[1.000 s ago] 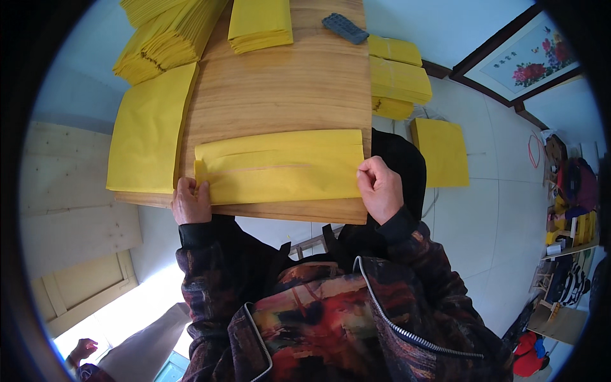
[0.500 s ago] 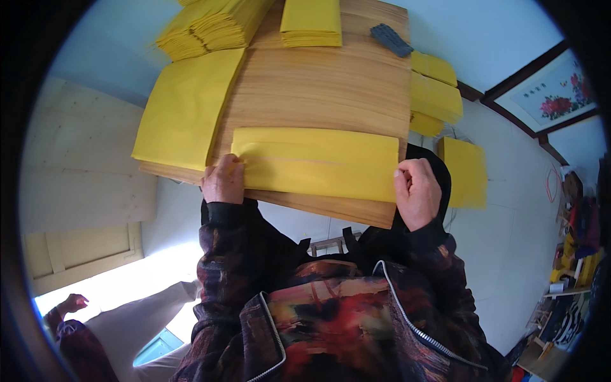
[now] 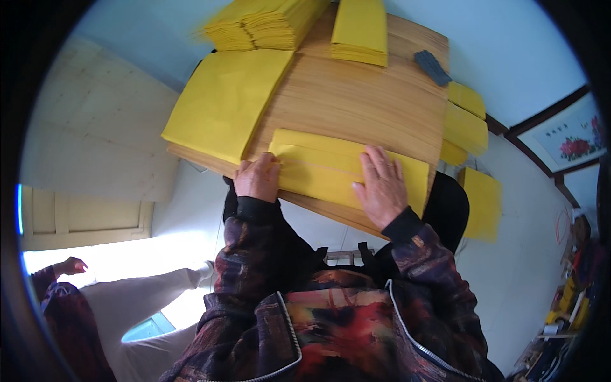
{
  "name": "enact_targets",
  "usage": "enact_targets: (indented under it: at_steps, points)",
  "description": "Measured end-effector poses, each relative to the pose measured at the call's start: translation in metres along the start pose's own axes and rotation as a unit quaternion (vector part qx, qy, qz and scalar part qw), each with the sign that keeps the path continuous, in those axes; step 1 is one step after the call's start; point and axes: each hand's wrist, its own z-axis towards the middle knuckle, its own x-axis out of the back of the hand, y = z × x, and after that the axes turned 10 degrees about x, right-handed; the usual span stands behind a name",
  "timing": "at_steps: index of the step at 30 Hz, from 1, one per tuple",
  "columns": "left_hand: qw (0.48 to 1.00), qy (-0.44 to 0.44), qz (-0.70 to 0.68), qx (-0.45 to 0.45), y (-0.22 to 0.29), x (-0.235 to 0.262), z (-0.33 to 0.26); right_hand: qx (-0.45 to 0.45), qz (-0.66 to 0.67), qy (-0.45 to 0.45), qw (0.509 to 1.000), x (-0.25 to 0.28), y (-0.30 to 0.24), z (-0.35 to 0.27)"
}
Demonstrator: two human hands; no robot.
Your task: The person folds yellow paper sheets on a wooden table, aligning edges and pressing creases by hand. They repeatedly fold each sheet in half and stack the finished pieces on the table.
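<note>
A folded strip of yellow paper [image 3: 312,153] lies along the near edge of the wooden table, with a lengthwise crease showing on top. At its left end my left hand [image 3: 257,179] has its fingers bent and closed on the paper's edge. My right hand [image 3: 383,188] rests flat on the right half of the strip, fingers stretched out and holding nothing. Just beyond my left hand sits a wide stack of flat yellow sheets [image 3: 229,102], overlapping the table's left edge.
On the wooden table [image 3: 363,95] stand a thick pile of folded yellow paper [image 3: 261,25], a narrower pile [image 3: 359,32] and a dark grey cloth-like piece [image 3: 432,67]. More yellow stacks [image 3: 468,127] lie beyond the right edge. Another person's hand [image 3: 71,265] shows at lower left.
My right hand has moved from the strip's right end onto its top, and its fingers have straightened. My left hand stays at the left end. The whole view has shifted and turned slightly.
</note>
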Motion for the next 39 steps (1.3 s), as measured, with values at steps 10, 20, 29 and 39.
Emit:
enact_targets:
  at_steps: [10, 20, 29, 39]
  points:
    - [1.0, 0.014, -0.006, -0.007, -0.005, -0.005, -0.003, -0.011, -0.023, 0.016, 1.0, -0.005, 0.01, -0.01]
    - [0.996, 0.062, -0.007, -0.07, -0.01, -0.01, 0.0, -0.023, -0.021, 0.009, 0.999, -0.003, 0.008, -0.012]
    - [0.992, 0.05, -0.115, -0.013, -0.015, -0.015, 0.0, -0.038, -0.031, 0.004, 0.999, -0.005, 0.007, -0.012]
    - [0.993, 0.004, -0.116, 0.011, -0.017, -0.013, 0.003, -0.04, -0.037, -0.011, 0.998, 0.0, 0.006, -0.008]
